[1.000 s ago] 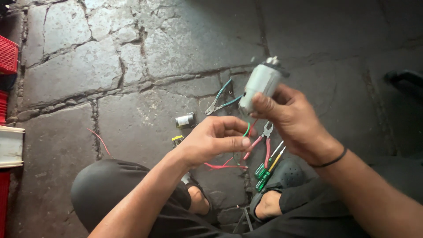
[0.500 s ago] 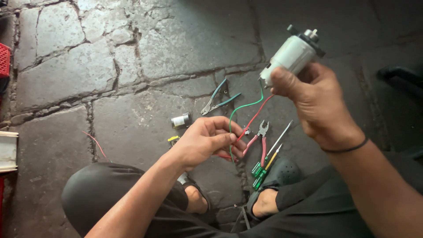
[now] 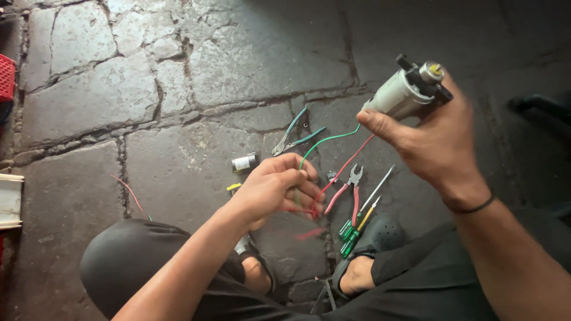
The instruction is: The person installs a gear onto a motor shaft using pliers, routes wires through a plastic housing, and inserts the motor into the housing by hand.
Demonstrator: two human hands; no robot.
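Down on the cracked stone floor (image 3: pixel 196 71) we crouch with our knees up, both hands busy over a scatter of tools. Our right hand (image 3: pixel 437 145) is clenched around a small grey cylindrical motor (image 3: pixel 399 94), raised well above the ground with its black end cap and brass tip pointing up and away from us. From the motor's lower end a green wire (image 3: pixel 326 141) and a red wire (image 3: pixel 348 163) run down to our left hand (image 3: pixel 276 185), whose fingers are curled shut around their loose ends, low and near the floor. Just beside that hand lie red-handled pliers (image 3: pixel 350 190), and next to them two green-handled screwdrivers (image 3: pixel 357 223); blue-handled pliers (image 3: pixel 295 135) sit a little further off, and a small silver cylinder (image 3: pixel 243 161) lies to the left of the hand. We judge the wires the weak point: both hang nearly taut between our hands, so lifting the motor higher or pulling the left hand back could tear them off their joints at the motor. Grip on the motor looks one-sided too, and it could slip onto the stone.
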